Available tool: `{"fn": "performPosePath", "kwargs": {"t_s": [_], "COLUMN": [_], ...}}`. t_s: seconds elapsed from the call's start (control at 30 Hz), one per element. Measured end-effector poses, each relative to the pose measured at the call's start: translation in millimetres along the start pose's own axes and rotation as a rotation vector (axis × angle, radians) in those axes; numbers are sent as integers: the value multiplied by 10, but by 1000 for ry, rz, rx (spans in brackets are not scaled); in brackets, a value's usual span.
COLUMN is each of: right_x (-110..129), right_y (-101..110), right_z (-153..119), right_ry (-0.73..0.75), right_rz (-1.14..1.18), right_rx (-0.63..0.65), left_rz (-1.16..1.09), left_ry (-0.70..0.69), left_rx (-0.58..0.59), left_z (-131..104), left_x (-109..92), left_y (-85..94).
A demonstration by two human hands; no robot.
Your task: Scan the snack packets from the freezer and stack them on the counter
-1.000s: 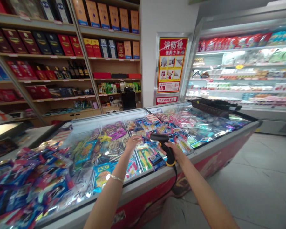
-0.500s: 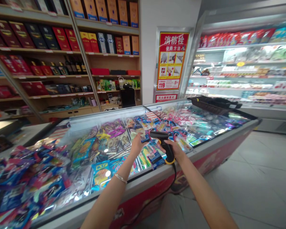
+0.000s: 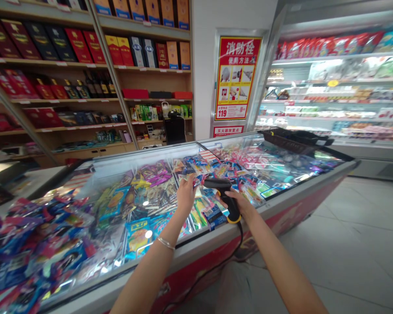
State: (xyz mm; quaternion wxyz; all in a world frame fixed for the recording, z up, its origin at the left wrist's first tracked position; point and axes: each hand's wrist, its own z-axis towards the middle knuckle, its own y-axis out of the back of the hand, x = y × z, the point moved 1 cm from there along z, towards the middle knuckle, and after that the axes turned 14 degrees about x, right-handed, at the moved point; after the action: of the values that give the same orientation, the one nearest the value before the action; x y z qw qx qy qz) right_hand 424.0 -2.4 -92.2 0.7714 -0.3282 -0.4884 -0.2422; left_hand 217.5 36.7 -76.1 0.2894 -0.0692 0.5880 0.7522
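Note:
My right hand is wrapped round the grip of a black and yellow barcode scanner, and its cable hangs down over the chest's front edge. The scanner's head points left, towards my left hand. That hand is closed on a small packet, mostly hidden by my fingers, with only its coloured edges showing. Beneath both hands, packaged ice creams show through the glass top of a chest freezer. A dark blue packet lies below the scanner, near the front edge.
A heap of colourful packets lies on the glass at the left. A black basket rests on the freezer's far right end. Shelves of boxes and bottles stand behind, and an open chilled display is at the right.
My left hand has shifted slightly left and turned, so the packet in it shows less. The scanner stays almost in place in my right hand. The view has tilted a little.

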Motion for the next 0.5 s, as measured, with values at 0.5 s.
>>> {"fn": "performPosePath", "kwargs": {"t_s": [0.5], "right_x": [9], "right_y": [-27], "right_z": [-26], "right_ry": [-4], "right_rz": [6], "right_rx": [-8], "left_rz": [0], "left_ry": [-43], "left_rx": [-46], "left_z": [-19], "left_x": [-28], "left_y": [123]}}
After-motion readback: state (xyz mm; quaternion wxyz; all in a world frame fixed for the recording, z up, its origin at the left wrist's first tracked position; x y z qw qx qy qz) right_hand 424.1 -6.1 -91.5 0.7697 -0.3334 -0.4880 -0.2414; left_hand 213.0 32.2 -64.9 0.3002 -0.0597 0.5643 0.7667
